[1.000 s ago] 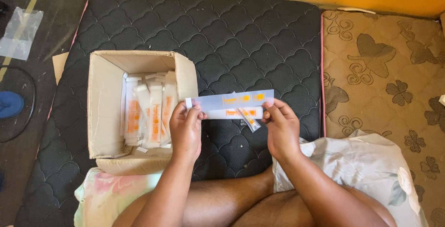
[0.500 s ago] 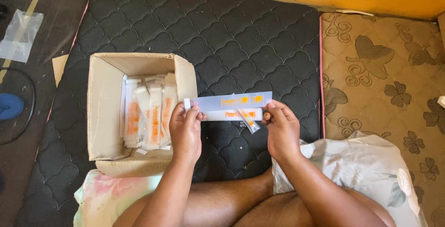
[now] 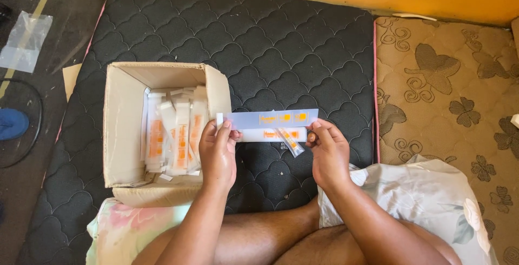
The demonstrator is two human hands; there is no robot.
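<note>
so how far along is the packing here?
Done: the box already holds a stack of white-and-orange packs. In hand: left hand and right hand hold a flat carton strip by its ends, with a tube and a small sachet just under it. Left: the strip is still unfolded, nothing enclosed yet.

One head-worn cam, no 2nd view to share the scene. It looks steeply down from above the seated person, facing fwd over the bare legs toward the orange wall at top of frame. Close range: left hand (image 3: 217, 154) and right hand (image 3: 328, 154) sit mid-frame, near the lens. The black quilted mattress (image 3: 281, 54) fills the centre, a cardboard box (image 3: 125, 130) sits at left, a brown patterned mattress (image 3: 448, 92) at right.
</note>
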